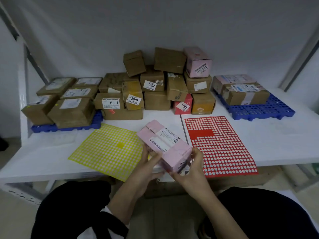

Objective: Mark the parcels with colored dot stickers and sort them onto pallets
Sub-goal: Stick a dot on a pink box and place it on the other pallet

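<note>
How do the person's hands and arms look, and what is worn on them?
The left hand and right hand are bare to well past the wrist: no gloves, and no ring or watch shows. Near the left elbow a white sleeve edge shows, with a black strap by it.

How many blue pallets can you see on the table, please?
2. One blue pallet sits at the table's left end, mostly covered by brown parcels; the other pallet sits at the right end, holding fewer parcels. The central pile could hide another.
</note>
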